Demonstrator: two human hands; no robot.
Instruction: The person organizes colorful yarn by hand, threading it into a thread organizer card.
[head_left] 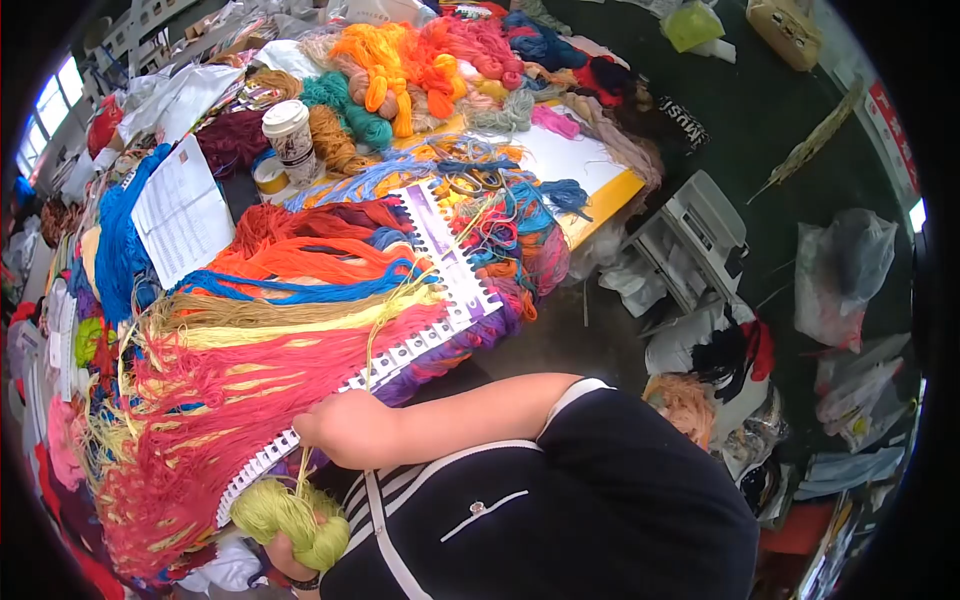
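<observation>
My left hand [281, 550] grips a lime-green yarn skein [285, 520] at the bottom, with much of the hand hidden behind it. My right hand [345, 427] is closed at the edge of a long white card strip [395, 360] with holes and notches. A yellow-green strand [303, 466] runs from the skein up to my right fingers. Along the strip hang bunches of thread: pink-red threads [230, 390] nearest my hands, then yellow, tan, blue, orange and dark red ones. A loose yellow-green strand lies over the strip above my right hand.
Orange skeins [400, 65] and other coloured yarn are heaped at the back of the table. A lidded paper cup [290, 140], a tape roll [270, 175], a printed sheet [183, 212] and scissors [475, 180] lie among them. A grey plastic stool [695, 240] and plastic bags [845, 265] are on the floor to the right.
</observation>
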